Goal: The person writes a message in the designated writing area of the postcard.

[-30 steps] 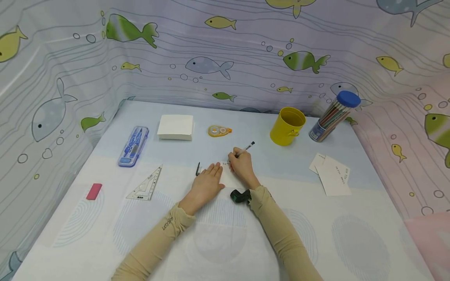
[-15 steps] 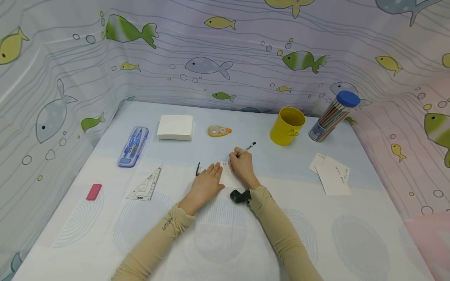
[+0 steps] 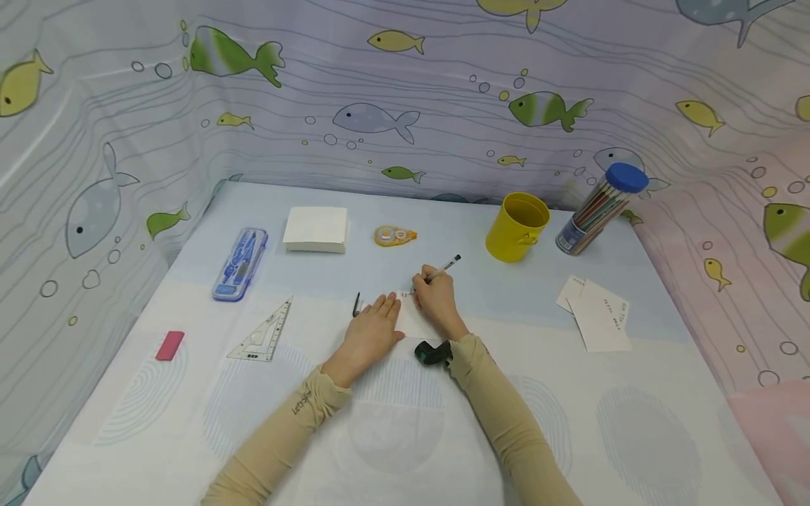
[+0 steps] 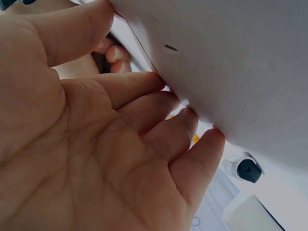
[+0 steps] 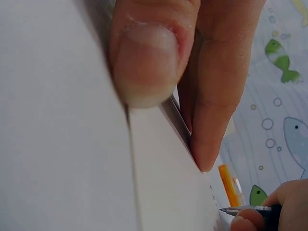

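Note:
A small white sheet of paper [image 3: 419, 325] lies in front of the person, with a short row of dark marks near its top edge. The left hand [image 3: 372, 328] rests on its left side, fingers stretched out; in the left wrist view the fingertips [image 4: 215, 137] press the white surface. The right hand [image 3: 436, 299] pinches a pen [image 3: 451, 263] that leans to the upper right. In the right wrist view the pen's tip [image 5: 228, 210] is at the paper's edge beside the marks. A black pen cap [image 3: 356, 305] lies just left of the left fingers.
Left: blue compass case [image 3: 240, 265], set square [image 3: 264, 334], pink eraser [image 3: 169, 346]. Behind: thick white paper stack [image 3: 316, 228], orange correction tape [image 3: 395, 236]. Right: yellow mug [image 3: 517, 228], pencil tube [image 3: 598, 214], written-on white cards [image 3: 598, 320]. Patterned curtain [image 3: 468, 161] surrounds the table.
The right hand and pen have shifted slightly to the right along the marks since a second ago. The left hand stays in place.

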`<state>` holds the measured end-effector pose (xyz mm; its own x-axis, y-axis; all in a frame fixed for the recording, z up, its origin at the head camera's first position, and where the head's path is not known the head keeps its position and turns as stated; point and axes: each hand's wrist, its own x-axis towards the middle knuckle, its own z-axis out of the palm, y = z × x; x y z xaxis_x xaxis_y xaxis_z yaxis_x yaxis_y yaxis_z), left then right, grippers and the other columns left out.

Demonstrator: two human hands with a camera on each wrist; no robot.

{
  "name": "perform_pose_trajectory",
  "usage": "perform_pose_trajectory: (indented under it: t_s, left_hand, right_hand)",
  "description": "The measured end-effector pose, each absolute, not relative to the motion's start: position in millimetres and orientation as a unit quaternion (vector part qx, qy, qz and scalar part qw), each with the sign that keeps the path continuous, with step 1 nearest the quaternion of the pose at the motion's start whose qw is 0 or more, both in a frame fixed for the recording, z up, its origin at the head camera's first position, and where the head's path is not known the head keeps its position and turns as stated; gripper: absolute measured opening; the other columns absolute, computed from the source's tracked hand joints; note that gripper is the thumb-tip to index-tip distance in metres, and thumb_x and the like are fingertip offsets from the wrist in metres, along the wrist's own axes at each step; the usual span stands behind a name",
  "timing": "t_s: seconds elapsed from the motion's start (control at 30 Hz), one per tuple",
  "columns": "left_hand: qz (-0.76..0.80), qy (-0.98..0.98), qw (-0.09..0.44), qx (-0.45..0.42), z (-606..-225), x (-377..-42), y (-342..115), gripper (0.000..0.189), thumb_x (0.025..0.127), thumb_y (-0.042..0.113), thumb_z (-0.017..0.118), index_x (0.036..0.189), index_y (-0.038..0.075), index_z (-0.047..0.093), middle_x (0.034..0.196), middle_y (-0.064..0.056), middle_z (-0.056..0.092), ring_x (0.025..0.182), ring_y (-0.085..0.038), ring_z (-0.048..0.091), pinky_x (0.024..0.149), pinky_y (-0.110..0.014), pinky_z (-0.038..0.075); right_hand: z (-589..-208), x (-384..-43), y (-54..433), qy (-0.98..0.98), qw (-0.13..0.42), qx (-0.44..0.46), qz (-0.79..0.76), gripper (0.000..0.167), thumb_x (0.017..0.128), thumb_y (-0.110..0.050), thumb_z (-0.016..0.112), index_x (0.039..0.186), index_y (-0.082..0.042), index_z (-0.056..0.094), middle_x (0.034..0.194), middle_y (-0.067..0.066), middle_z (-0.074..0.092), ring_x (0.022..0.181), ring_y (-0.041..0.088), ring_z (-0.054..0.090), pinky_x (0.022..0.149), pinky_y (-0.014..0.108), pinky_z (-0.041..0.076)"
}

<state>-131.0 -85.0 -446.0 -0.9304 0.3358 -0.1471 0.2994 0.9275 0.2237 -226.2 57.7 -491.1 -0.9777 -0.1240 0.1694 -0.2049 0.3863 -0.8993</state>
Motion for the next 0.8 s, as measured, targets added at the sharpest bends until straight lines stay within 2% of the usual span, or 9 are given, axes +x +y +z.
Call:
perform_pose_trajectory:
  t_s: [0.47,0.8]
  left_hand:
    - [0.101,0.978,0.097,0.158,-448.3,-132.7,-85.3,0.064,0.097,0.033,0.057,0.145,-0.004,0.039,0.155,-0.018,0.034,0.144,-0.034,0.033,0.116,-0.047,0.034]
    - [0.1,0.977,0.094,0.162,-447.3,-131.0,-84.8,0.063,0.097,0.033,0.057,0.145,-0.004,0.039,0.155,-0.018,0.034,0.144,-0.034,0.033,0.116,-0.047,0.034]
  right_hand:
    - [-491.3,-227.5,56.2,-0.844,0.044,0.1,0.525,0.035,0.087,-0.004,0.048,0.055,-0.013,0.036,0.039,-0.005,0.039,0.032,0.005,0.035,0.034,0.019,0.022]
    - [-493.3,-226.6,57.1,-0.838,0.041,0.09,0.537,0.035,0.087,-0.005,0.048,0.055,-0.014,0.037,0.04,-0.005,0.041,0.033,0.005,0.037,0.035,0.018,0.025]
